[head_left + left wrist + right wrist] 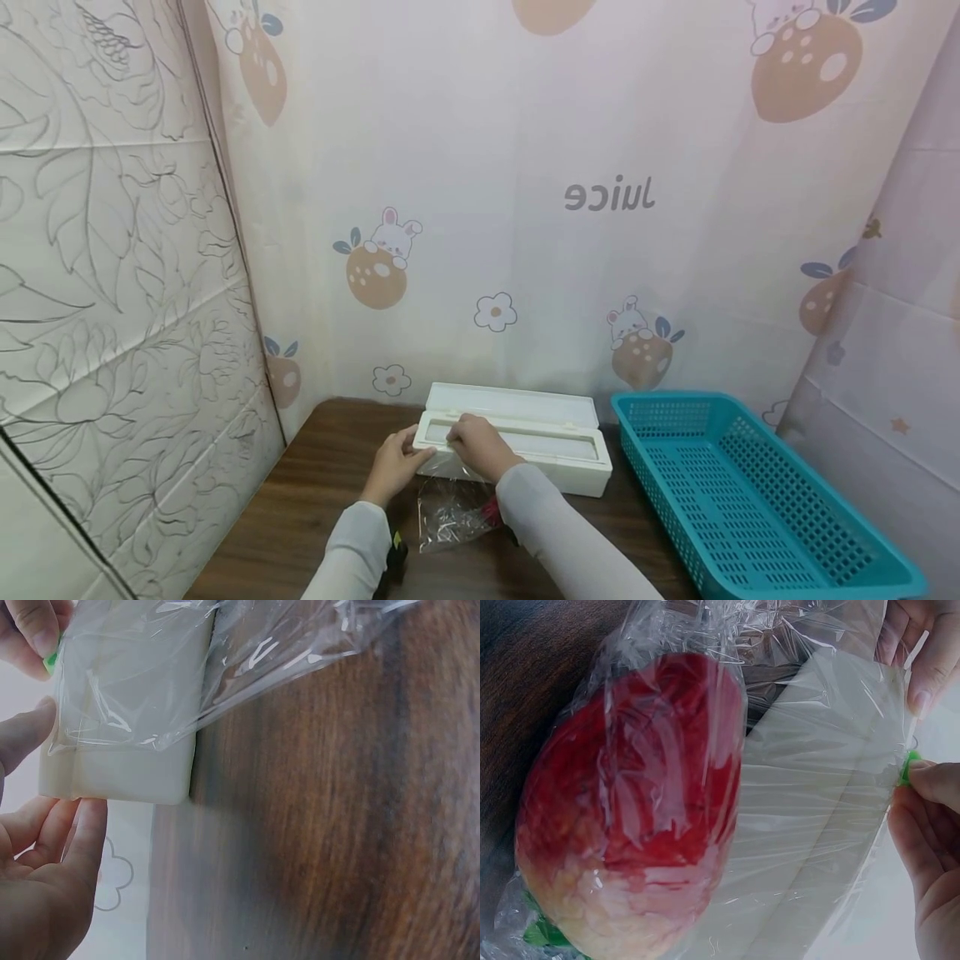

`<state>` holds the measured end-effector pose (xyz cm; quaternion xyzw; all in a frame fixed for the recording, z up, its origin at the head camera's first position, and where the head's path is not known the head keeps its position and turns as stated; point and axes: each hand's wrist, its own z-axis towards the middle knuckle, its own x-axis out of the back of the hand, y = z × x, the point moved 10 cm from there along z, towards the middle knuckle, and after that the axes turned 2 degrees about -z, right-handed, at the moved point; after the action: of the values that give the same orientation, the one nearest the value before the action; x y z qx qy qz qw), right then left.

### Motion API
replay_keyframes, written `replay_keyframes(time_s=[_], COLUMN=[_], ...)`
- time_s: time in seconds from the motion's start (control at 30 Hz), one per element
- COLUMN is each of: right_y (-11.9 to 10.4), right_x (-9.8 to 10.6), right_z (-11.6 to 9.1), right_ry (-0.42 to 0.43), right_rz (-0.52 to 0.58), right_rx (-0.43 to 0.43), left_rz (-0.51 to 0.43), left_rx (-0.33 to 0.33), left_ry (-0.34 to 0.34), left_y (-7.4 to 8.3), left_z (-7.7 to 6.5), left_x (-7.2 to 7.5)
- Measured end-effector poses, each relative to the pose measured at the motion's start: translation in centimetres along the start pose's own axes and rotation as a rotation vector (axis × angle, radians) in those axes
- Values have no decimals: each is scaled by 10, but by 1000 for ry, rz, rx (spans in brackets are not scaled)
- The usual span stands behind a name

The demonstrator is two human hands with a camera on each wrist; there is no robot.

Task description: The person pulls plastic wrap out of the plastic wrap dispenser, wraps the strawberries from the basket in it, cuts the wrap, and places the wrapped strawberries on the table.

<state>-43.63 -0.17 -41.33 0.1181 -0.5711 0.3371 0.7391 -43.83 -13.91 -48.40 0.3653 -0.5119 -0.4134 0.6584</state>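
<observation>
A white cling wrap dispenser (570, 477) with its lid raised stands at the back of the table. My left hand (396, 465) grips its left end, thumb on top and fingers against the end face. With thumb and fingers, my right hand (482, 447) pinches a small green slide cutter (908, 766) on the dispenser's edge. Clear cling wrap (127, 682) drapes from that edge over the front face and onto the table. In the right wrist view, a red and yellowish mango-like fruit (645, 795) lies wrapped in film in front of the dispenser; my right sleeve partly hides it in the head view.
A teal plastic basket (660, 500) stands right of the dispenser on the dark wooden table (300, 483). A printed curtain (480, 250) hangs close behind the dispenser. Something green (547, 930) shows beside the fruit's lower end.
</observation>
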Motion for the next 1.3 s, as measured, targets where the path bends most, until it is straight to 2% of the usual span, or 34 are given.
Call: replay_keyframes(time_s=[0.47, 0.93, 1.3], right_y=[1, -17, -13], right_x=[-3, 0, -4], right_z=[-2, 2, 7], right_ry=[-41, -11, -36], right_rz=[45, -19, -26], right_rx=[-22, 87, 43], left_rz=[9, 1, -44], left_rx=[-3, -21, -23], left_ry=[-5, -10, -3], left_y=[1, 0, 1], left_z=[-3, -2, 0], left_x=[0, 0, 0])
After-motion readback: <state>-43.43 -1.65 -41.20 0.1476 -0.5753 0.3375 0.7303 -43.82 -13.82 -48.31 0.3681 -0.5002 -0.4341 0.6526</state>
